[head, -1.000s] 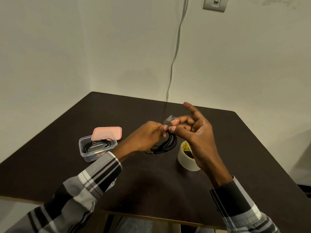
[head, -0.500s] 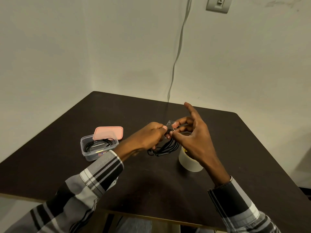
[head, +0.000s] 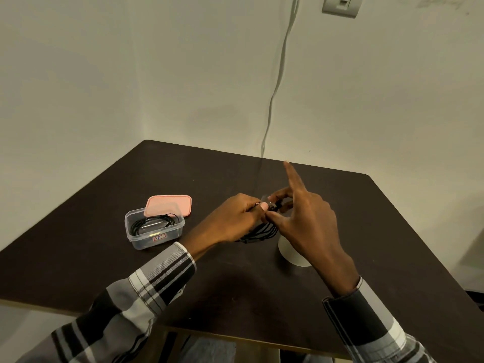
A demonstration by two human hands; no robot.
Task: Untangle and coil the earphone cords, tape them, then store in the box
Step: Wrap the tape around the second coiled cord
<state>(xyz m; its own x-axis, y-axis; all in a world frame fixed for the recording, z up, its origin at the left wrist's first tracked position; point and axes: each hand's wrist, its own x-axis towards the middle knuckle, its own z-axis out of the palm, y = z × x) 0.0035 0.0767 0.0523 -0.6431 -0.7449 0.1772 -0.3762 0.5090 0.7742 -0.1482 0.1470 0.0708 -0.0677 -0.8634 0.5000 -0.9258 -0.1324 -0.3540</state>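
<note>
A coiled black earphone cord (head: 262, 231) hangs between both hands above the dark table (head: 235, 284). My left hand (head: 235, 221) pinches the coil's top. My right hand (head: 303, 221) presses a small clear piece of tape (head: 264, 198) onto the coil with thumb and middle fingers, index finger pointing up. The white tape roll (head: 290, 254) stands on the table, mostly hidden behind my right hand. A clear plastic box (head: 154, 229) at the left holds another coiled black cord (head: 154, 221).
A pink lid (head: 170, 205) leans on the box's far rim. A white cable (head: 277, 82) runs down the wall to the table's back edge, below a wall switch plate (head: 340, 5). The table's near edge is close to my sleeves.
My right hand has lowered and closed in on the coil, covering more of the tape roll. The tape piece has come down against the cord. The left hand has barely moved.
</note>
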